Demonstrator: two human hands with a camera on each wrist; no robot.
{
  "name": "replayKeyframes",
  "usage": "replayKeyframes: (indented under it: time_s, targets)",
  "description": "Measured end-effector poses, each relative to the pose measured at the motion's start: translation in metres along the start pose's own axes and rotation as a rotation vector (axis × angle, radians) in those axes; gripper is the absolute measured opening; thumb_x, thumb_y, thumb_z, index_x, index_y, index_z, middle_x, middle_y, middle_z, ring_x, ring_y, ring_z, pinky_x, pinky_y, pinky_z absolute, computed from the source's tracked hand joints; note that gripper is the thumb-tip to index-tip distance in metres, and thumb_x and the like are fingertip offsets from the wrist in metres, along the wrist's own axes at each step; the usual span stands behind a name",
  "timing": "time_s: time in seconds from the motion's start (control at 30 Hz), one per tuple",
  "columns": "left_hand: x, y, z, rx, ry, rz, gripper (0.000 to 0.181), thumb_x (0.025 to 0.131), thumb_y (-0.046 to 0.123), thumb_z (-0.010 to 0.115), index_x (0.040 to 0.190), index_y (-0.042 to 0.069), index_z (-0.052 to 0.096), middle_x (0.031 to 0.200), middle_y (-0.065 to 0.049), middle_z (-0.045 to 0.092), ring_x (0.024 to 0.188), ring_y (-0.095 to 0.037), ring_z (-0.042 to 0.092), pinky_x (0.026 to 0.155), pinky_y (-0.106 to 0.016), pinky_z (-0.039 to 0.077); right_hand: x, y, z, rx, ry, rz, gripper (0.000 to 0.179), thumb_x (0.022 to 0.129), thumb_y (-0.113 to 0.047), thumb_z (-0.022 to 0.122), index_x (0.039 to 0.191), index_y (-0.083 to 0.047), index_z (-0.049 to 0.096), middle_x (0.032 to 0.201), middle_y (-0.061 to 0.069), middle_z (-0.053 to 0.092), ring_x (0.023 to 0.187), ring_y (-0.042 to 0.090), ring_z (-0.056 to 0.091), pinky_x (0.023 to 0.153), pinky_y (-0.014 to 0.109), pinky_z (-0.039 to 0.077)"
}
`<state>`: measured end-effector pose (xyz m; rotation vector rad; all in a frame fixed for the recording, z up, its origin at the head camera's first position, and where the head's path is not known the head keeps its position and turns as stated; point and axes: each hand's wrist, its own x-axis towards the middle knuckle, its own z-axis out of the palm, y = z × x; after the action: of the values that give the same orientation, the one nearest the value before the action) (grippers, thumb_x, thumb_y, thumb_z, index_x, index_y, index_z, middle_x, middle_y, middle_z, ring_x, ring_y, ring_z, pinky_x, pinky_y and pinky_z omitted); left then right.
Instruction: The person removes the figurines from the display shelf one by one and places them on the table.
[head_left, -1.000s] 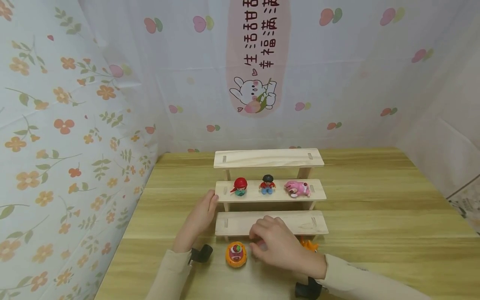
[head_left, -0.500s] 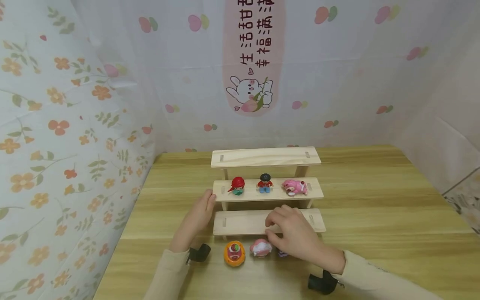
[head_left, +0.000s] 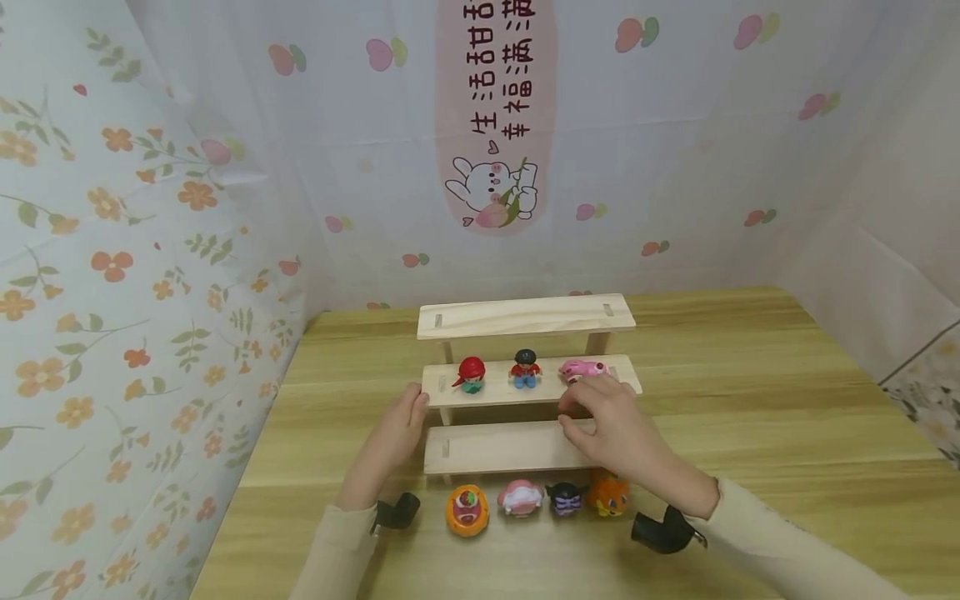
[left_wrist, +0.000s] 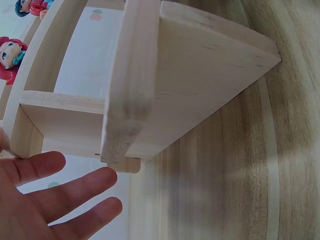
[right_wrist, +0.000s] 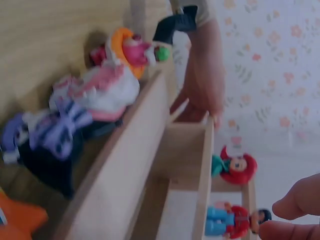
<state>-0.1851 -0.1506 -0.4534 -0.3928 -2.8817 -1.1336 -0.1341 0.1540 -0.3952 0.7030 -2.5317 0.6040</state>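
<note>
On the middle tier of a three-tier wooden shelf sit a red-haired figurine, a black-haired figurine in red and blue and a pink toy animal, which lies on its side. My left hand pinches the left end of that tier; in the left wrist view its other fingers are straight and spread. My right hand hovers over the right part of the lower tier, fingertips just in front of the pink toy and partly covering it. Thumb and fingers are loosely bent, with nothing seen between them.
In front of the shelf stand an orange ring-shaped toy with a strawberry, a pink-and-white toy, a black toy with a purple bow and an orange toy. Patterned cloth hangs behind the table and at the left.
My right hand has moved right and away from me, from the front toys up towards the pink toy, uncovering the front row. My left hand stays at the shelf's end.
</note>
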Motion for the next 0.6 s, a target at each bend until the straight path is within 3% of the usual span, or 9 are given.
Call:
replayKeyframes:
  time_s: [0.13, 0.37, 0.6]
  targets:
    - [0.000, 0.001, 0.000, 0.010, 0.003, -0.001, 0.018, 0.104, 0.018, 0.037, 0.107, 0.007, 0.050, 0.084, -0.009, 0.053, 0.083, -0.026, 0.052, 0.076, -0.044, 0.045, 0.008, 0.017, -0.004, 0.003, 0.072, 0.022, 0.019, 0.071, -0.003, 0.077, 0.084, -0.008, 0.064, 0.084, 0.004, 0.064, 0.077, 0.019, 0.054, 0.067, 0.035, 0.043]
    - [0.000, -0.001, 0.001, 0.005, 0.000, -0.010, 0.020, 0.104, 0.021, 0.037, 0.109, 0.008, 0.051, 0.090, -0.010, 0.057, 0.086, -0.025, 0.055, 0.079, -0.045, 0.047, 0.011, 0.043, -0.005, 0.018, 0.093, 0.166, 0.021, 0.078, 0.001, 0.072, 0.097, 0.001, 0.063, 0.087, 0.012, 0.063, 0.082, 0.027, 0.056, 0.067, 0.039, 0.045]
    - [0.000, -0.001, 0.001, -0.008, -0.001, -0.027, 0.021, 0.105, 0.023, 0.036, 0.110, 0.009, 0.051, 0.093, -0.011, 0.057, 0.088, -0.026, 0.055, 0.079, -0.046, 0.046, 0.011, 0.057, -0.002, -0.006, 0.157, 0.151, 0.021, 0.077, 0.007, 0.071, 0.097, 0.002, 0.067, 0.081, 0.010, 0.061, 0.078, 0.026, 0.053, 0.065, 0.035, 0.040]
